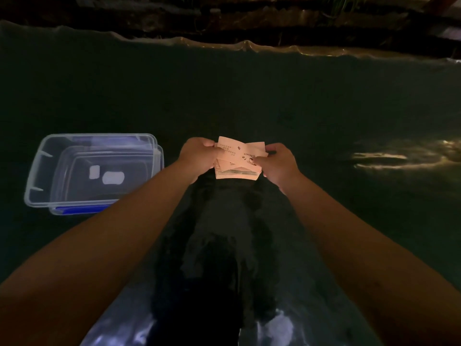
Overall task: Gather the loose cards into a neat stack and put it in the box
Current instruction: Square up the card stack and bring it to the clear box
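A stack of pale pink cards (pixel 238 161) with black print sits between both hands at the middle of the dark table. The top cards lie skewed, while the lower ones look squared at the near edge. My left hand (pixel 199 156) grips the stack's left side. My right hand (pixel 277 163) pinches its right side. A clear plastic box (pixel 37 171) stands open to the left of my left forearm, resting on a blue-edged lid (pixel 79 210). Two small white patches show through the box's bottom.
The table is covered by a dark, glossy sheet (pixel 299 96) with a wrinkled far edge. Bright light glare (pixel 399 159) lies on the sheet at the right. Beyond the far edge the scene is dark and cluttered.
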{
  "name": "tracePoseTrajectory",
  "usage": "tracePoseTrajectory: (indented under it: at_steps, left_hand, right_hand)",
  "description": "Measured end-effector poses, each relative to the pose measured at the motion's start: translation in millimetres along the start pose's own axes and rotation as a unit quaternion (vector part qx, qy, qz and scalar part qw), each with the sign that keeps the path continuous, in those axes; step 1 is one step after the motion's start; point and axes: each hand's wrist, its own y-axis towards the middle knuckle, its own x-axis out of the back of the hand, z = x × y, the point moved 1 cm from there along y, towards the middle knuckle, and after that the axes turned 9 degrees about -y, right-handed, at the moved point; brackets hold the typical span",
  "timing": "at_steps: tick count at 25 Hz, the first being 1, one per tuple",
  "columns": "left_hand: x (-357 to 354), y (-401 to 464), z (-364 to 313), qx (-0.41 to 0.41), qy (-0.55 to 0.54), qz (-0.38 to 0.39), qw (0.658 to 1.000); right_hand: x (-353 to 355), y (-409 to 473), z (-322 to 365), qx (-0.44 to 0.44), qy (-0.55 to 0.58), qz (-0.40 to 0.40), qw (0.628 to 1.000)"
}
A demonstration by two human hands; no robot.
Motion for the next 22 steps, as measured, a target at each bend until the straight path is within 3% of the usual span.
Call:
tracePoseTrajectory:
  at_steps: [8,12,18,22]
  left_hand:
    - [0,8,6,0.014,0.022,-0.002,1.000]
    - [2,13,7,-0.005,0.090,-0.001,0.996]
    - [10,15,4,-0.085,0.173,-0.017,0.981]
    - [10,14,0,-0.154,0.295,0.039,0.942]
  right_hand:
    - [-3,1,-3,0.010,-0.036,0.006,0.999]
    - [-1,0,-4,0.018,-0.054,0.010,0.998]
    - [14,-1,-6,0.027,-0.071,-0.005,0.997]
    - [20,1,-4,0.070,-0.072,0.015,0.995]
